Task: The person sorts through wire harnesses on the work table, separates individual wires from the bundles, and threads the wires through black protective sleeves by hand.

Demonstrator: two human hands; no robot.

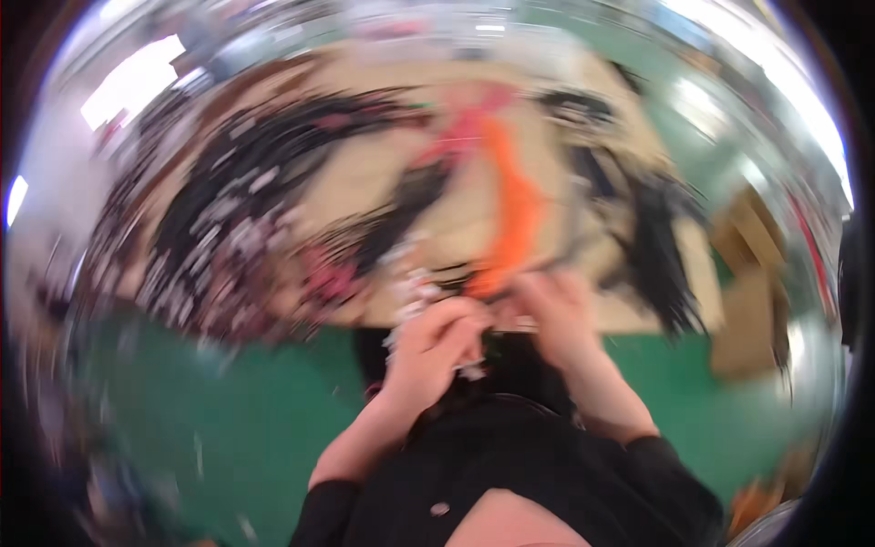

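Note:
Both hands work close together at the table's front edge, and motion blurs the view. My left hand [437, 339] is closed, its fingers curled round what looks like a wire bundle [416, 290] with small white connectors; some white pieces show below the fingers. To its right, my right hand [558, 312] is also closed, fingertips together beside a thin dark strand; what they pinch is too smeared to make out. Just beyond the hands lies a long bright orange strip or bundle [518, 214], running away from me across the table.
The tan table [351, 187] carries black wire bundles [251, 169] with many pale and reddish ends at left, and more black bundles [658, 246] at right. A pink-red item [469, 118] lies farther back. Cardboard boxes [749, 283] stand right of the table on the green floor [246, 419].

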